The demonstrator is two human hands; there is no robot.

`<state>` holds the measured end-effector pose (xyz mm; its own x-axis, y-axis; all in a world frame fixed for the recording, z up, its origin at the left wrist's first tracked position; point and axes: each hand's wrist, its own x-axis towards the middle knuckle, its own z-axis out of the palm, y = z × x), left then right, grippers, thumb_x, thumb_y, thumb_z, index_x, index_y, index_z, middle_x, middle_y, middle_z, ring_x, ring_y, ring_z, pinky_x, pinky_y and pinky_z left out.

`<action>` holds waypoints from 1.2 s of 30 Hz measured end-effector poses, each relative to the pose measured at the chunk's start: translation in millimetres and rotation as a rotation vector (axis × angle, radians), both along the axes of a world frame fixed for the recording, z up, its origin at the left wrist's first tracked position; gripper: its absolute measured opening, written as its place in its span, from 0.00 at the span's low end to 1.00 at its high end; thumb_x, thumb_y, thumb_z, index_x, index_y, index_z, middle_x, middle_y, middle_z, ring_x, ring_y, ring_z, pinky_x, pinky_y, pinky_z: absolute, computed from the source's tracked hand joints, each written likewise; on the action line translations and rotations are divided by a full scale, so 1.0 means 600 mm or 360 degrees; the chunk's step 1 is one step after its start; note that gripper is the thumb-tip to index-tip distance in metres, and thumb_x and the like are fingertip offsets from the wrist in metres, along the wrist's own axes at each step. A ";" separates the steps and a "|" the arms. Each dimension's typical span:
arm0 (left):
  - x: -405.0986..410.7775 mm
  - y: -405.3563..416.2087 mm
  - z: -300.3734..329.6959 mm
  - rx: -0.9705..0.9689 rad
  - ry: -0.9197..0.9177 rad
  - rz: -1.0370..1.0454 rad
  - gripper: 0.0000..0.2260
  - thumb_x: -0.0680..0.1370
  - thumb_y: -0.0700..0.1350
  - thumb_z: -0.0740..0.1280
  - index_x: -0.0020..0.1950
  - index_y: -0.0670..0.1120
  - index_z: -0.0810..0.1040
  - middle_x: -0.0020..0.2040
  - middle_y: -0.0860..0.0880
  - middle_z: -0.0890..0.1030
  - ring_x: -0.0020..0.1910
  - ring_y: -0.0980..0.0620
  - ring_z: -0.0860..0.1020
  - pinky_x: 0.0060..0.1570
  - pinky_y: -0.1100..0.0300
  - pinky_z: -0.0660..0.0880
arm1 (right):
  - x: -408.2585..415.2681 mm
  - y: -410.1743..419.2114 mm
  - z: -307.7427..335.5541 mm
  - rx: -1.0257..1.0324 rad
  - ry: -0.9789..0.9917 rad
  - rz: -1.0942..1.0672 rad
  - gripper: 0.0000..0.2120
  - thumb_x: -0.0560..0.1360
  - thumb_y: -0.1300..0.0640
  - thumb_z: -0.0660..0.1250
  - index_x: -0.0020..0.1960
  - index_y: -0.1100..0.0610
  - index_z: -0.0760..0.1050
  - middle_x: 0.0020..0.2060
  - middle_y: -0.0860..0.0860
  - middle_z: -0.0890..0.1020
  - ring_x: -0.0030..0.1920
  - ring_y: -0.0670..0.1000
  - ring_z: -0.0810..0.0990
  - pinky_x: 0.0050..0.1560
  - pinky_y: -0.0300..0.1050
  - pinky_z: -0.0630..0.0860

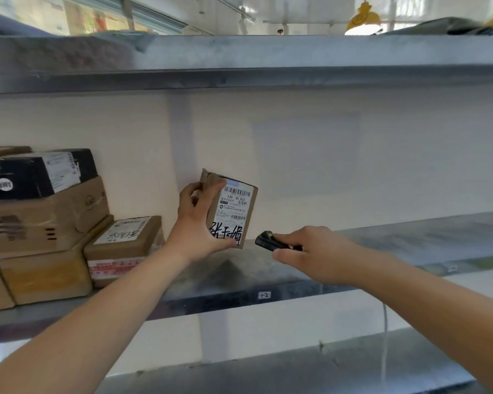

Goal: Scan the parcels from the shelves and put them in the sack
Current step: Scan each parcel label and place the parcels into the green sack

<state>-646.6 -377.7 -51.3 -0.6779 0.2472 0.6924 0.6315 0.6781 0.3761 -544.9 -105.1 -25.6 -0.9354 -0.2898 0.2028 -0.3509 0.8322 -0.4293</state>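
Note:
A small brown cardboard parcel (234, 207) stands upright over the middle metal shelf (410, 237), its white barcode label facing me, with black handwriting at the bottom. My left hand (195, 223) grips it from the left side, thumb across the lower front. My right hand (310, 253) holds a small black scanner (266, 240) just right of the parcel's lower corner, its head pointing at the label. The sack is not in view.
More cardboard parcels are stacked at the shelf's left: a black box (37, 173) on a large brown one (40, 220), a small labelled box (124, 243) beside them. Another shelf (239, 61) runs overhead, one lies below. A white cord (384, 345) hangs at lower right.

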 end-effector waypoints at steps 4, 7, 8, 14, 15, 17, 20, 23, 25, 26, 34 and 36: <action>-0.004 0.009 -0.005 0.0001 -0.0015 0.0011 0.55 0.59 0.58 0.86 0.73 0.79 0.52 0.76 0.58 0.51 0.73 0.51 0.60 0.74 0.56 0.61 | 0.009 0.015 -0.004 0.0031 -0.0038 0.0007 0.21 0.80 0.36 0.62 0.71 0.40 0.76 0.32 0.45 0.80 0.27 0.38 0.75 0.25 0.31 0.66; -0.005 0.011 -0.007 -0.0027 -0.0024 0.0023 0.56 0.59 0.58 0.86 0.73 0.79 0.52 0.77 0.57 0.50 0.77 0.45 0.60 0.76 0.52 0.65 | 0.016 0.016 -0.012 0.0050 -0.0091 0.0074 0.16 0.81 0.38 0.62 0.65 0.39 0.78 0.31 0.34 0.80 0.28 0.39 0.77 0.24 0.31 0.66; -0.005 0.011 -0.008 -0.0024 -0.0029 0.0018 0.56 0.58 0.58 0.86 0.73 0.79 0.53 0.76 0.57 0.50 0.78 0.44 0.60 0.76 0.50 0.65 | 0.018 0.015 -0.015 0.0056 -0.0089 0.0074 0.15 0.80 0.38 0.62 0.64 0.38 0.77 0.30 0.30 0.78 0.28 0.39 0.77 0.24 0.31 0.66; -0.007 0.006 -0.016 -0.0010 -0.0109 -0.0033 0.52 0.56 0.64 0.81 0.71 0.81 0.54 0.75 0.61 0.49 0.78 0.41 0.62 0.79 0.47 0.64 | 0.021 0.012 -0.022 -0.0004 -0.0035 0.0014 0.18 0.79 0.38 0.62 0.67 0.38 0.77 0.31 0.32 0.79 0.27 0.37 0.76 0.23 0.32 0.67; -0.007 0.003 -0.018 0.0002 -0.0122 -0.0047 0.52 0.55 0.64 0.81 0.71 0.81 0.54 0.75 0.62 0.50 0.78 0.42 0.62 0.79 0.47 0.64 | 0.021 0.010 -0.023 -0.0017 -0.0042 0.0003 0.18 0.79 0.38 0.62 0.67 0.38 0.77 0.30 0.33 0.79 0.26 0.38 0.75 0.23 0.33 0.67; -0.007 -0.003 -0.019 0.0071 -0.0138 -0.0085 0.52 0.54 0.65 0.80 0.72 0.80 0.55 0.74 0.62 0.51 0.76 0.48 0.62 0.78 0.51 0.64 | 0.019 0.005 -0.027 -0.0055 -0.0065 -0.0043 0.17 0.79 0.39 0.63 0.66 0.38 0.77 0.28 0.36 0.79 0.24 0.40 0.74 0.23 0.35 0.67; -0.002 -0.008 -0.018 0.0218 -0.0199 -0.0149 0.56 0.52 0.69 0.81 0.73 0.79 0.53 0.74 0.59 0.53 0.70 0.60 0.61 0.73 0.67 0.57 | 0.017 -0.007 -0.034 -0.0148 -0.0061 -0.0154 0.16 0.80 0.40 0.65 0.66 0.38 0.77 0.26 0.44 0.77 0.22 0.43 0.72 0.22 0.36 0.66; 0.006 -0.009 -0.022 0.0345 -0.0269 -0.0264 0.60 0.50 0.68 0.83 0.75 0.77 0.54 0.73 0.59 0.57 0.68 0.72 0.61 0.70 0.68 0.57 | 0.022 -0.020 -0.038 -0.0205 -0.0041 -0.0290 0.15 0.81 0.40 0.64 0.67 0.38 0.77 0.29 0.45 0.78 0.23 0.44 0.72 0.23 0.37 0.66; 0.011 -0.009 -0.025 0.0429 -0.0304 -0.0352 0.60 0.51 0.64 0.86 0.76 0.76 0.56 0.72 0.59 0.59 0.73 0.65 0.63 0.77 0.57 0.64 | 0.030 -0.028 -0.041 -0.0133 -0.0016 -0.0409 0.17 0.81 0.40 0.63 0.68 0.39 0.76 0.33 0.47 0.80 0.26 0.46 0.75 0.23 0.36 0.67; 0.015 -0.010 -0.024 0.0469 -0.0330 -0.0402 0.60 0.51 0.62 0.87 0.75 0.76 0.56 0.72 0.58 0.60 0.75 0.58 0.65 0.77 0.50 0.67 | 0.036 -0.033 -0.043 -0.0116 -0.0014 -0.0459 0.18 0.81 0.40 0.63 0.70 0.40 0.75 0.34 0.48 0.81 0.27 0.46 0.75 0.23 0.36 0.67; 0.067 0.019 -0.016 0.0547 -0.0546 -0.0995 0.53 0.56 0.51 0.89 0.72 0.75 0.63 0.70 0.59 0.73 0.67 0.57 0.77 0.63 0.55 0.79 | 0.120 -0.050 -0.059 -0.0204 0.0059 -0.0813 0.22 0.81 0.41 0.64 0.74 0.43 0.74 0.29 0.46 0.78 0.22 0.43 0.71 0.22 0.34 0.62; 0.083 0.038 -0.017 0.0531 -0.0605 -0.1095 0.54 0.57 0.51 0.89 0.74 0.73 0.62 0.72 0.53 0.71 0.71 0.52 0.74 0.67 0.49 0.77 | 0.156 -0.048 -0.066 -0.0200 0.0089 -0.0902 0.17 0.81 0.42 0.64 0.68 0.42 0.78 0.28 0.46 0.78 0.23 0.43 0.72 0.22 0.34 0.62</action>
